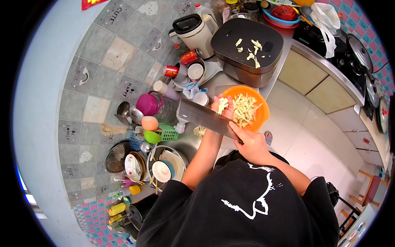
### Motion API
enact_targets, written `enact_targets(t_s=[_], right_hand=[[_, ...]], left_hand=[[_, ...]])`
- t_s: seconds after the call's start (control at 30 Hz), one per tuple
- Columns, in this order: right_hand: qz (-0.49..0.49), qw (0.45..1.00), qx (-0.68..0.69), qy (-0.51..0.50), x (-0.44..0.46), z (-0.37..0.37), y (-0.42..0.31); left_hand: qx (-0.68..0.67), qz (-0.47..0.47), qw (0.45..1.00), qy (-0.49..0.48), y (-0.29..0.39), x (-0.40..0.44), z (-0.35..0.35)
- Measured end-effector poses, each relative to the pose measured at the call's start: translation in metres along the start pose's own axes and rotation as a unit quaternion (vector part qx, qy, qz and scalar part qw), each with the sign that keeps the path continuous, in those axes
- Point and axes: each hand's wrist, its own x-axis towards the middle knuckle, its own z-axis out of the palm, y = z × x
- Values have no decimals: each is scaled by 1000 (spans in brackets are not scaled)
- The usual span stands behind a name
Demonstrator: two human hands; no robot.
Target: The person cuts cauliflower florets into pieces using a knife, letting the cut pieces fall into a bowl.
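A large cleaver point(205, 117) is in my right hand point(251, 144), its fingers closed round the handle and its blade pointing to the upper left. Behind the blade, my left hand point(227, 106) is turned palm up with a pale cauliflower piece point(223, 105) in it. The blade hides part of that hand. Just right of it is an orange basket point(264, 111) of pale cut pieces point(245, 108). Another pale floret point(200, 131) lies on the counter, left of my left forearm.
A dark-lidded appliance point(247, 37) with scraps on top stands beyond the basket. Cups, cans and a purple-lidded jug point(149, 103) line the tiled wall. A basin of bowls point(162, 171) is at lower left, and a stove point(341, 53) at upper right.
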Motion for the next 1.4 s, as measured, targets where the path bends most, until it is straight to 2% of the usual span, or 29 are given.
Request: enact_targets(t_s=[0.07, 0.13, 0.2, 0.27, 0.33, 0.37, 0.43, 0.57, 0.63, 0.77, 0.83, 0.9, 1.03, 1.1, 1.4], right_hand=[[-6, 1000, 0, 8, 1, 1, 0], [-13, 1000, 0, 15, 0, 1, 0], [-3, 999, -25, -23, -1, 0, 0], [-11, 1000, -25, -6, -1, 1, -1], [-18, 999, -25, 12, -2, 2, -2], [-12, 999, -33, 5, -2, 2, -2], [-6, 999, -40, -1, -1, 3, -3], [27, 999, -37, -22, 0, 3, -3], [42, 998, -32, -38, 0, 2, -4], [65, 997, -11, -38, 4, 3, -5], [66, 997, -5, -25, 4, 4, -5], [82, 994, -27, -70, 5, 3, -4], [97, 992, -24, -75, 4, 4, -3], [88, 996, -3, -34, 7, 7, -2], [97, 993, -23, -60, 7, 11, 2]], left_hand=[[-2, 24, 1000, 4, 0, -1, 5], [-34, -42, 998, 38, 4, -1, 7], [-45, -38, 998, 28, 2, 3, 0], [-55, -35, 998, 18, 2, 9, -11], [-38, -65, 995, -71, 4, 8, -20], [-38, -65, 995, -71, 2, 8, -24], [-5, -41, 985, -169, -4, 2, -29], [42, 18, 984, -173, -10, 3, -36], [64, 62, 985, -146, -12, 1, -36], [77, 82, 984, -137, -17, -4, -31], [113, 105, 986, -68, -21, -11, -23], [109, 109, 986, -62, -21, -11, -23], [142, 131, 981, -22, -23, -20, -13], [155, 134, 979, -5, -23, -24, -4], [172, 130, 975, 52, -22, -28, 1]])
